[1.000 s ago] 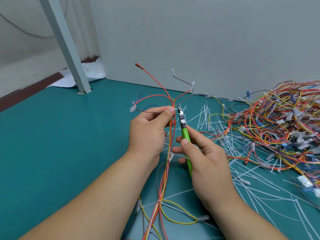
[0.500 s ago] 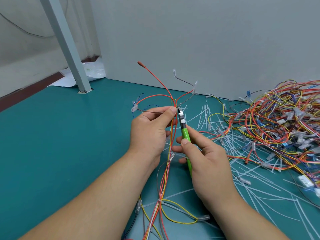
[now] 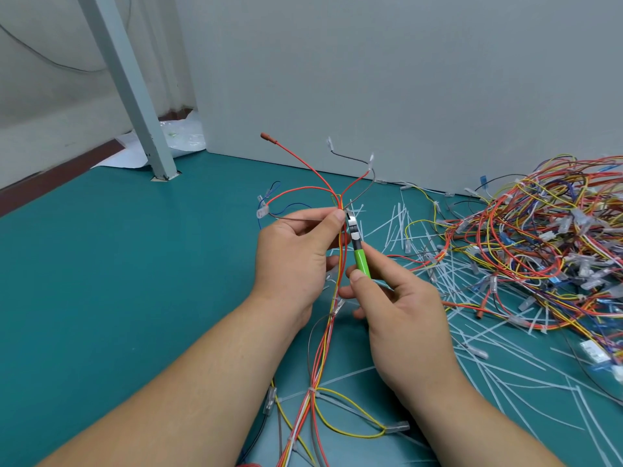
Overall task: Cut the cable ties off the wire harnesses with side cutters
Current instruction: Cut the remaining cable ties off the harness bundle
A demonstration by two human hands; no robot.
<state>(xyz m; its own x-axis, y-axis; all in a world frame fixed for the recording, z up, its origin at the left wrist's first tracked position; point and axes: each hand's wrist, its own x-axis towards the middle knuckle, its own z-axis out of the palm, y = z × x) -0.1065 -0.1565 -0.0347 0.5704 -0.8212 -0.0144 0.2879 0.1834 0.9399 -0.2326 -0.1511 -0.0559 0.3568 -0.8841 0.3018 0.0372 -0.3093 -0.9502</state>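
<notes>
Pinching wire harness [image 3: 320, 348] with fingers of left hand [image 3: 290, 261]; grasping green side cutters [image 3: 362, 259] with fingers of right hand [image 3: 404, 315], cutter tip against harness, above teal tabletop [image 3: 135, 264].

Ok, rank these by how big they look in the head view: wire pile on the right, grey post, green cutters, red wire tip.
1. wire pile
2. grey post, farther off and cut by the frame's top edge
3. green cutters, partly hidden in the right hand
4. red wire tip, smallest
</notes>
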